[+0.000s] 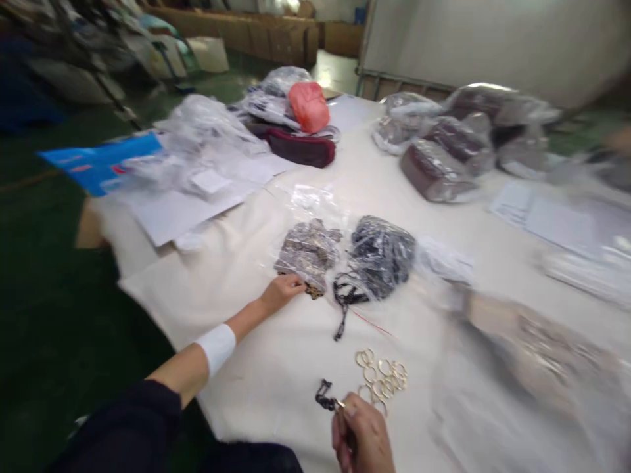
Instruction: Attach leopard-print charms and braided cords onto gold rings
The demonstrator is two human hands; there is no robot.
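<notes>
My left hand (282,293) reaches forward with its fingers pinched on a gold-brown chain (313,291) at the near edge of a clear plastic bag (311,244) full of such chains. Close to my body, my right hand (363,430) is closed on a gold ring (340,405). A short black chain (324,395) sticks out to the left of those fingers. Several gold rings (382,378) lie loose just beyond this hand. To the right of the first bag is a clear bag of black chains (382,256), with a black chain end (341,322) trailing from it.
Plastic-wrapped dark bags (438,167) lie at the back right. A maroon pouch (300,146) and a red bundle (309,107) sit at the back. On the left are a blue packet (98,164) and white paper (182,210). A blurred beige wrapped item (532,335) lies right.
</notes>
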